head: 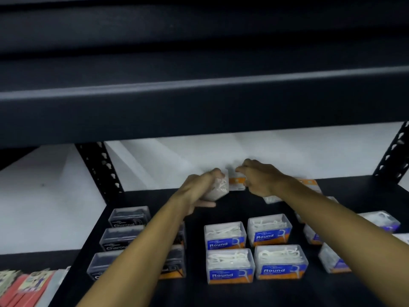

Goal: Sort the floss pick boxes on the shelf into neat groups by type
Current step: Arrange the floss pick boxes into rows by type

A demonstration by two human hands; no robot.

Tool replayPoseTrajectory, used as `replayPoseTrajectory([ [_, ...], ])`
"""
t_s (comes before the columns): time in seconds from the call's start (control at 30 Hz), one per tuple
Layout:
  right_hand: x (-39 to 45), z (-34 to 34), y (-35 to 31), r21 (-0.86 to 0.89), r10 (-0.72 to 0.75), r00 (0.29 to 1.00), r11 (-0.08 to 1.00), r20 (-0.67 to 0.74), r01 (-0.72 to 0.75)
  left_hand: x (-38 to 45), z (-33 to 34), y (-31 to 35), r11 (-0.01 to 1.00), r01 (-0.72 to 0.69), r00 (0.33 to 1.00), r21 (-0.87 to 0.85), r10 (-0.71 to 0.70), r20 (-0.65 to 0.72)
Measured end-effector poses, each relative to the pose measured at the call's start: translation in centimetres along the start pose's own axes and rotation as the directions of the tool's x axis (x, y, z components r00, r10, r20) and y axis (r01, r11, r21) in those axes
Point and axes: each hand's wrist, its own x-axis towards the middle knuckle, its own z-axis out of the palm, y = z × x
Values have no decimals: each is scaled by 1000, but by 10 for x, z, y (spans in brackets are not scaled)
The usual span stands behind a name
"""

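Note:
Clear floss pick boxes stand on a black shelf point(239, 293). Several dark "Charcoal" boxes point(129, 214) form a group at the left, partly hidden by my left forearm. Several blue-and-orange "Round" boxes point(224, 234) of white picks sit in the middle. More clear boxes with purple labels point(381, 220) lie at the right, behind my right forearm. At the back, my left hand point(194, 191) grips a clear box of white picks point(219, 187). My right hand point(259, 176) has its fingers curled round an orange-labelled box point(236, 182) next to it.
The dark beam of the upper shelf point(199, 103) hangs low over the reach. Perforated black uprights point(99, 167) stand at left and right against a white wall. Red and pale packets point(28, 286) lie at the lower left on the neighbouring shelf.

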Motion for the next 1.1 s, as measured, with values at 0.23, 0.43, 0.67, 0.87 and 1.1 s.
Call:
replayPoseTrajectory([
  [0.23,13,16,-5,-59,17,1000,998,-4,-17,-24,-23,-5,761,16,956,-649,179,234],
  [0.43,23,22,-12,-50,88,991,994,-98,-93,-31,-31,-3,532,91,933,-842,251,259],
  [0.67,26,22,-15,19,151,986,989,-69,-150,-35,-31,-3,694,-16,956,-720,222,193],
  [0.87,23,14,-26,279,187,982,943,11,-183,-35,-30,0,881,-202,979,-428,198,-54],
  [1.1,25,19,-40,305,212,975,926,67,-222,-41,-35,4,968,-205,949,-144,161,-270],
])
